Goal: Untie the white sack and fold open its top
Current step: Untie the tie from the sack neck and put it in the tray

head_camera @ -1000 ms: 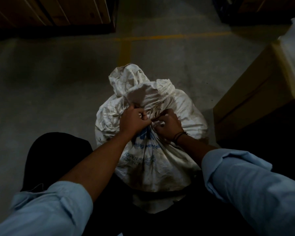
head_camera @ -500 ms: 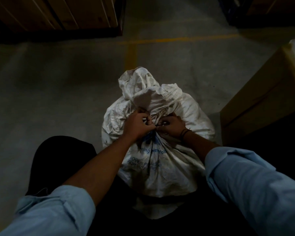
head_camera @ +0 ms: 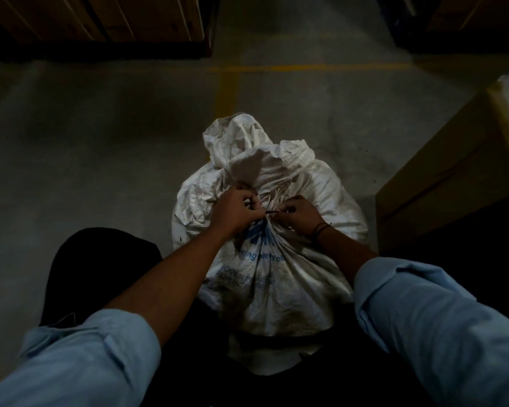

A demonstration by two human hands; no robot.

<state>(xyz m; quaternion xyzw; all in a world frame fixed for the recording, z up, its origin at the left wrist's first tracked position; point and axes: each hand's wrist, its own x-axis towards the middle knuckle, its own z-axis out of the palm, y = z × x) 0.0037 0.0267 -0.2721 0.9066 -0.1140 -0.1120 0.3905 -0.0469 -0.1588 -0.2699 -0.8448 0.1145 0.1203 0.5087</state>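
A full white woven sack (head_camera: 276,289) with blue print stands on the concrete floor between my knees. Its neck is gathered and bound by a thin dark tie (head_camera: 272,212); the loose top (head_camera: 247,145) flops away from me beyond the knot. My left hand (head_camera: 232,212) has its fingers curled at the left side of the neck and pinches the tie. On the right side, my right hand (head_camera: 301,214) pinches the other end of the tie. The knot itself is mostly hidden by my fingers.
A brown cardboard box (head_camera: 453,171) stands close on the right. Dark pallets or racks with cartons (head_camera: 94,22) line the far left and the far right corner (head_camera: 453,22). Yellow floor lines (head_camera: 227,89) run ahead of the sack. My dark trouser leg (head_camera: 100,265) is at the left.
Both hands stay at the sack's neck. My right hand has drawn slightly to the right, and a short dark piece of tie shows between the two hands.
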